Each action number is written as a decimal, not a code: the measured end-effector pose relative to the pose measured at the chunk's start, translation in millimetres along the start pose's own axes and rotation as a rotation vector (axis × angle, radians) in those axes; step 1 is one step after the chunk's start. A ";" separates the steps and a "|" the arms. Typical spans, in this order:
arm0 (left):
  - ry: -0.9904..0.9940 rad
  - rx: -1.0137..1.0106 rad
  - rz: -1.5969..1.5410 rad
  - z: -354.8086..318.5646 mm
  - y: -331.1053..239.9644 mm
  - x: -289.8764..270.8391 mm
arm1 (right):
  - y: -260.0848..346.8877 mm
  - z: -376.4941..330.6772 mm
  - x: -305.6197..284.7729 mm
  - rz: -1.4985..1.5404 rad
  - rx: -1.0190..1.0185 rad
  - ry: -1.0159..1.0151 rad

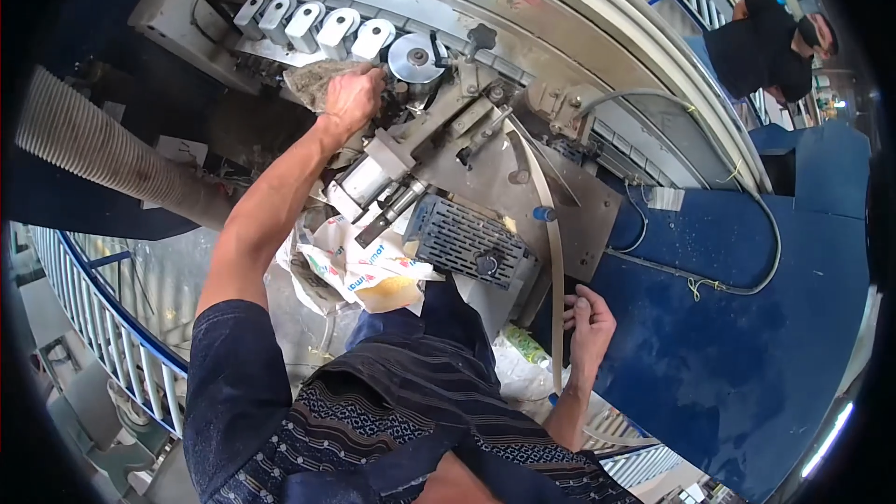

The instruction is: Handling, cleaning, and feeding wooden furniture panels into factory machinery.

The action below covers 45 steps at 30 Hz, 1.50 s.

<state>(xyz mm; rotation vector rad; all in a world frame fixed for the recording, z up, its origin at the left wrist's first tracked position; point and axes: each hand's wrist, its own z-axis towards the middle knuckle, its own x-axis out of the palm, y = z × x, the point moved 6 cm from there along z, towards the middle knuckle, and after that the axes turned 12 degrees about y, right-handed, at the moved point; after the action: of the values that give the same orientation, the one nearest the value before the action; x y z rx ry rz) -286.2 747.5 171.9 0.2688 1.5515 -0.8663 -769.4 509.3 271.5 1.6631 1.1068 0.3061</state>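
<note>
My left hand (353, 99) is closed on a dirty grey-brown rag (317, 82), held among the machine parts just below a row of white-faced rollers (339, 30). Close beyond that hand sits a shiny round metal disc (416, 58). My right hand (592, 325) hangs lower right, fingers loosely bent and apart, with nothing visible in it. Its fingertips come up beside a long beige edging strip (557, 299) that runs down from the machine; whether they touch it I cannot tell.
A black slotted motor housing (474, 241) and a crumpled printed white bag (359, 257) lie nearest my body. A ribbed hose (112, 145) crosses at left. Blue machine panels (700, 336) fill the right, with a looped grey cable (777, 233). Another person (761, 47) stands far right.
</note>
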 end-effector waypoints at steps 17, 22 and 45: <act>0.098 0.016 -0.055 -3.0 -16.4 -6.5 | 49.1 149.0 -23.1 -0.021 -0.183 0.073; 0.116 0.021 -0.094 4.1 -8.5 -10.4 | 40.8 184.1 -19.8 -0.090 -0.133 0.115; 0.112 0.002 0.099 6.8 -14.7 -2.3 | 35.8 225.9 -20.3 0.086 -0.045 0.135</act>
<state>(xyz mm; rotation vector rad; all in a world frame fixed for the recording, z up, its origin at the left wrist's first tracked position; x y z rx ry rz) -289.9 733.6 179.8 0.3981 1.6272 -0.7864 -610.2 352.7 217.8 1.6721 1.1214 0.5010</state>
